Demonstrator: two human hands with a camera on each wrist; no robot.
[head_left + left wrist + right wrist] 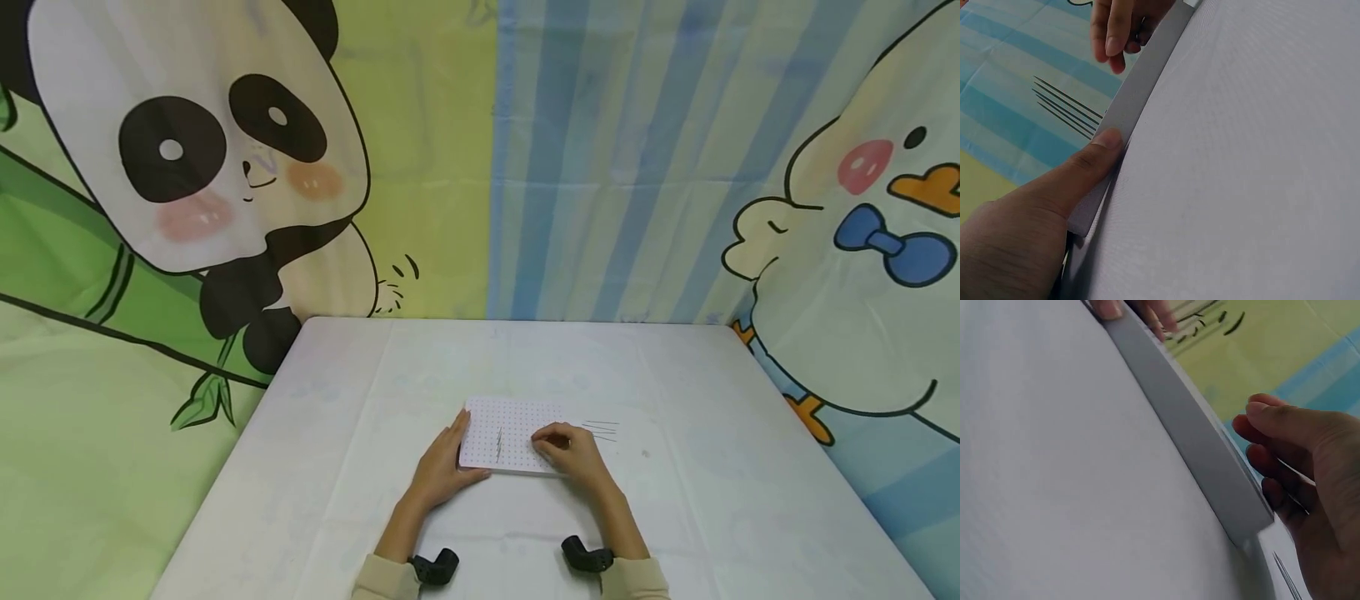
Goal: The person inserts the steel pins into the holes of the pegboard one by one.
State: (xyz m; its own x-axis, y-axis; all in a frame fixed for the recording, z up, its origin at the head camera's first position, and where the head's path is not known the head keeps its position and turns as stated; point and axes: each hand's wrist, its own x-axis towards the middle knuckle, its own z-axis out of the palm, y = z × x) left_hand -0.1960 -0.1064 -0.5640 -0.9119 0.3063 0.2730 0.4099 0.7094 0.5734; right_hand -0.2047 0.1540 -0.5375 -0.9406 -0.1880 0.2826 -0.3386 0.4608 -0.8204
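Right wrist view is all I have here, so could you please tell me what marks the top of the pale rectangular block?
Observer: In the head view, the pale rectangular block has a regular grid of small dark dots across its top.
Operator: Thank you; where on it do the thin dark rods stand?
Observer: In a single row, left of the middle.
Operator: And how are the fingers of the left hand placed?
Observer: They lie along the block's left side.

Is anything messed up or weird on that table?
Nothing really stands out. The dotted board lies flat, thin sticks poke up from it in a row, and loose sticks lie side by side to its right. A small faint mark shows on the table.
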